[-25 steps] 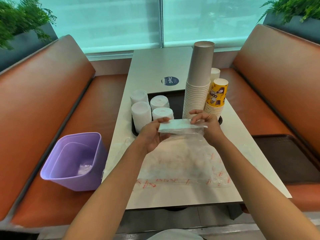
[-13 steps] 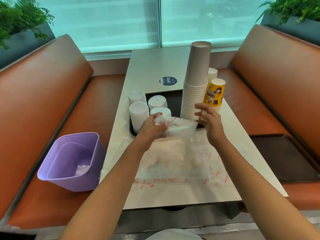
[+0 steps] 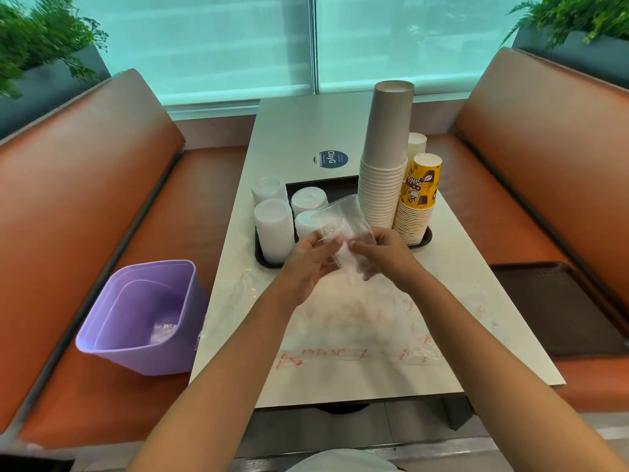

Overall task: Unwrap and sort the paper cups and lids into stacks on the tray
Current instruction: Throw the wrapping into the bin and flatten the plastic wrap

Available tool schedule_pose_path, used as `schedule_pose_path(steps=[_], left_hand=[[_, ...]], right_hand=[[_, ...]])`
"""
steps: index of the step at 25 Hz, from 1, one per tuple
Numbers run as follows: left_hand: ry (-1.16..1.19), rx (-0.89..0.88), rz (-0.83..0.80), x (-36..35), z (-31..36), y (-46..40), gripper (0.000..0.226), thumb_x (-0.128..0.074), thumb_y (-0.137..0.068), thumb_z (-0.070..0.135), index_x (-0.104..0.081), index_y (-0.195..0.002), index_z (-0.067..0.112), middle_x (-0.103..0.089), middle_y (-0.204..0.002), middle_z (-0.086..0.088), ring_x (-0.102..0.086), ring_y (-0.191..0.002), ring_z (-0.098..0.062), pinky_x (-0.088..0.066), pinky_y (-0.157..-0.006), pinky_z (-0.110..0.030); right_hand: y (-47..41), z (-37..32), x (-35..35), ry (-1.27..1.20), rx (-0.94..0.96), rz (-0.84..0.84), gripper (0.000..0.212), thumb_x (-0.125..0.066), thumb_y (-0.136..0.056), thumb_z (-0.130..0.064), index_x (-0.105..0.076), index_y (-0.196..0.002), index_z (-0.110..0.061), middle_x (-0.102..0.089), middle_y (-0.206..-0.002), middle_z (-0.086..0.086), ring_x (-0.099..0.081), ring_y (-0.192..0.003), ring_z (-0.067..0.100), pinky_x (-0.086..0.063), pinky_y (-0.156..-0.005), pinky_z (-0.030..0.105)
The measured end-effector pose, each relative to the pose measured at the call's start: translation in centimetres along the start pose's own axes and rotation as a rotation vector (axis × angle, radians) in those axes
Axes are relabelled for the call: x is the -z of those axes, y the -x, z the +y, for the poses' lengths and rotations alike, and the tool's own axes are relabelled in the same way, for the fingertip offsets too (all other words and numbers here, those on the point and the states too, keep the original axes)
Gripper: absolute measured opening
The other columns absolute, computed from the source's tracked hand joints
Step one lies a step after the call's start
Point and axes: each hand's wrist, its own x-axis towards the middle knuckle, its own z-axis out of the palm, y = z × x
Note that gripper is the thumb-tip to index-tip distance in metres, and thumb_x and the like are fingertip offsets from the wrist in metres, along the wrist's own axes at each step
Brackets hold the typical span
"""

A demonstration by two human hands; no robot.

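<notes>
White table (orange benches flanking) beneath a window.

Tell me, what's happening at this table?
A person sits at the table, with both hands, left hand and right hand, gripping a clear plastic wrapper. Behind them, a dark tray already holds white lid stacks and two tall cup stacks. A purple bin waits on the left seat.
</notes>
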Motion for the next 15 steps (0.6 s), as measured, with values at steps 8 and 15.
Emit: schedule_pose_path(steps=[8, 15], left_hand=[[-0.721, -0.676, 0.168, 0.2, -0.4, 0.2, 0.024, -0.066, -0.079, -0.007, -0.071, -0.100, 0.004, -0.068, -0.099, -0.004, -0.059, -0.092, 0.005, -0.038, -0.100, -0.013], [-1.171, -1.283, -0.131, 1.2, -2.3, 0.0, 0.015, -0.061, -0.078, 0.013, -0.074, -0.085, 0.010, -0.073, -0.087, -0.003, -0.060, -0.099, -0.011, -0.025, -0.112, -0.039]], right_hand=[[0.5, -0.9, 1.4, -0.283, -0.535, -0.127, 0.074, -0.022, -0.093, -0.065, -0.065, -0.091, -0.005, -0.067, -0.090, 0.014, -0.059, -0.072, 0.024, -0.044, -0.063, 0.031], [0.6, -0.8, 1.5, -0.353, -0.213, -0.084, 0.022, -0.045, -0.093, 0.006, -0.064, -0.095, -0.004, -0.069, -0.086, 0.012, -0.067, -0.076, 0.022, -0.058, -0.063, 0.029]])
